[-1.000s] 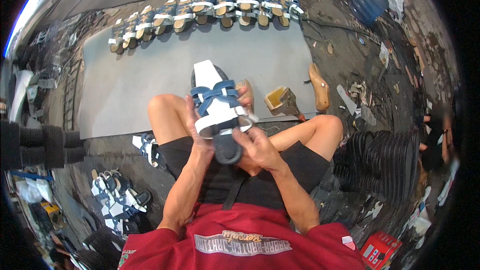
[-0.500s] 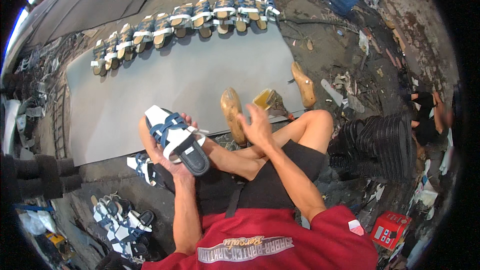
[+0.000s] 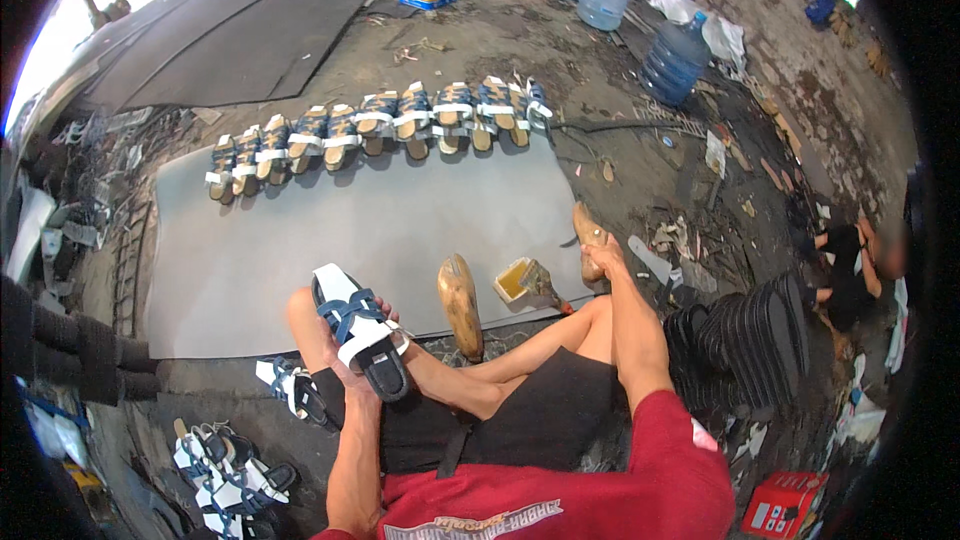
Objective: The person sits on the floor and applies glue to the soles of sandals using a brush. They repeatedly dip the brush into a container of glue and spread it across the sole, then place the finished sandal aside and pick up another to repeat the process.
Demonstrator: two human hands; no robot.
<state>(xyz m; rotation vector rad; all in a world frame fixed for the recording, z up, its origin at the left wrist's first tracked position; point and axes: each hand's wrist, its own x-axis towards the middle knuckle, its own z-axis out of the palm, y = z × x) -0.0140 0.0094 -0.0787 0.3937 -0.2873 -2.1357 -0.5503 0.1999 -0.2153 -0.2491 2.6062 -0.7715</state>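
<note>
Sandal (image 3: 365, 332): blue and white straps over a dark sole, held up near the person's left knee, its white end pointing away from the body.
Left hand (image 3: 352, 372): fingers curled round the sandal's sides, thumb side hidden in part by it.
Right hand (image 3: 606, 258): stretched forward, fingers closed about the near end of a wooden foot form (image 3: 586, 224) at the right edge of the mat.
Grey mat (image 3: 290, 250): spread in front of the legs, with a row of finished-looking sandals (image 3: 413, 122) along its far edge.
Between the hands: a second foot form (image 3: 458, 300), then a yellow tub (image 3: 512, 282) with a brush (image 3: 541, 282) just beside it.
Black soles (image 3: 745, 340): stacked right of the right knee.
Sandal pile (image 3: 232, 485): on the floor, lower left.
</note>
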